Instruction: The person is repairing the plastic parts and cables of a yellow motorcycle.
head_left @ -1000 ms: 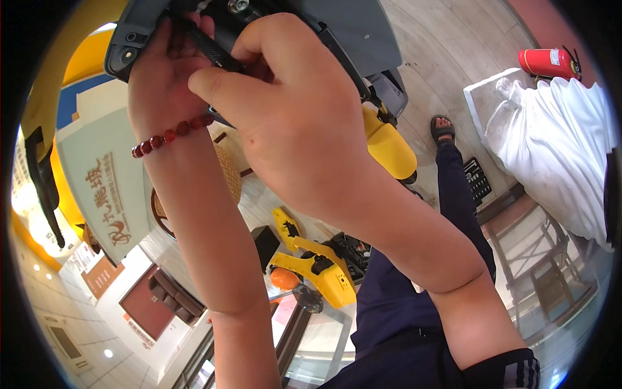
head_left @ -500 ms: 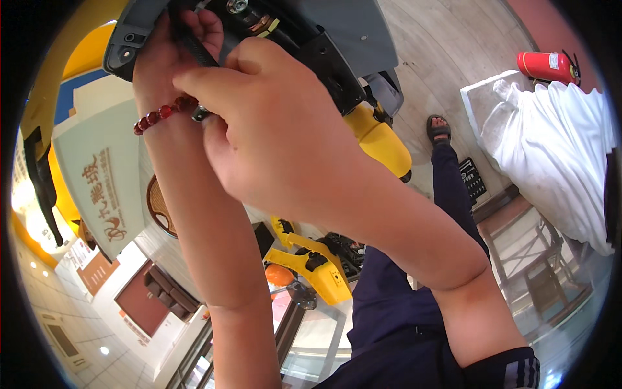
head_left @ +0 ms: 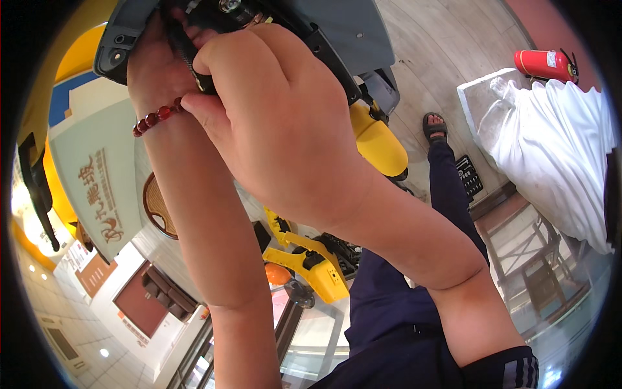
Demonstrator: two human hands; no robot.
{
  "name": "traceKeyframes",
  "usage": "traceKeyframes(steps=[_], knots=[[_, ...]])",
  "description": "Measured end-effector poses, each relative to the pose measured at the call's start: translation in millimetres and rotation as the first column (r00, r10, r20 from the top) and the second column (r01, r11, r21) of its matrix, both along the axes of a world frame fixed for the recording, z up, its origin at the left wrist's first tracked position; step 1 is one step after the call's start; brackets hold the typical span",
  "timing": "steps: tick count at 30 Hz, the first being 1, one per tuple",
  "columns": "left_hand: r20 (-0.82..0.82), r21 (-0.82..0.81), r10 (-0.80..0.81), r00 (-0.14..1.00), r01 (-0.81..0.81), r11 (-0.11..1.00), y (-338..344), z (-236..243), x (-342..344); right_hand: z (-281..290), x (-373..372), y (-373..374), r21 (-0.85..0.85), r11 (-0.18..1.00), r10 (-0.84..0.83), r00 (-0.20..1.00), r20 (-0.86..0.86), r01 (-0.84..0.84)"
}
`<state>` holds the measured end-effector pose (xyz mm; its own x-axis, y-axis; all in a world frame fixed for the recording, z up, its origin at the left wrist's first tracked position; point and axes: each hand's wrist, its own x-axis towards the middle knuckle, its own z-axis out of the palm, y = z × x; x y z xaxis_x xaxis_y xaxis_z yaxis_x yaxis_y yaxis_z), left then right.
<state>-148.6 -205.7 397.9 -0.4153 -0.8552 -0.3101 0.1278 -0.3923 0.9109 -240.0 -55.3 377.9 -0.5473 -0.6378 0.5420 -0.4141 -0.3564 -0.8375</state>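
Both hands are raised close together at the grey and black machine body [head_left: 350, 32] above, the left hand [head_left: 152, 71] with a red bead bracelet [head_left: 157, 117] and the right hand [head_left: 272, 110] both gripping its black parts, above a yellow robot arm [head_left: 311, 259].

Both forearms are bare. The left wrist wears a bracelet of round dark red beads [head_left: 157, 115]. A dark sleeve cuff with thin pale stripes [head_left: 502, 373] sits on the right upper arm. Dark navy trousers [head_left: 395, 305] cover the legs, and a black open-toed sandal [head_left: 435, 126] is on one foot.
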Motion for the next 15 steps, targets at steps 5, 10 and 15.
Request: traceKeyframes(steps=[5, 10, 15], knots=[[-0.081, 0.084, 0.044, 0.996, -0.037, 0.996, -4.7, -1.5, 4.2, -4.1, 1.6, -3.9, -0.121, 0.992, -0.029, 0.998, -0.048, 0.023], [-0.181, 0.157, 0.067, 0.981, -0.039, 0.987, -2.3, -0.2, 2.8, -7.3, 3.2, -11.1, -0.231, 0.968, -0.125, 0.986, -0.113, 0.097], [-0.166, 0.103, 0.068, 0.984, -0.052, 0.993, 5.5, 0.0, -2.8, -8.8, -1.0, -12.3, -0.260, 0.962, -0.116, 0.984, -0.135, 0.078]])
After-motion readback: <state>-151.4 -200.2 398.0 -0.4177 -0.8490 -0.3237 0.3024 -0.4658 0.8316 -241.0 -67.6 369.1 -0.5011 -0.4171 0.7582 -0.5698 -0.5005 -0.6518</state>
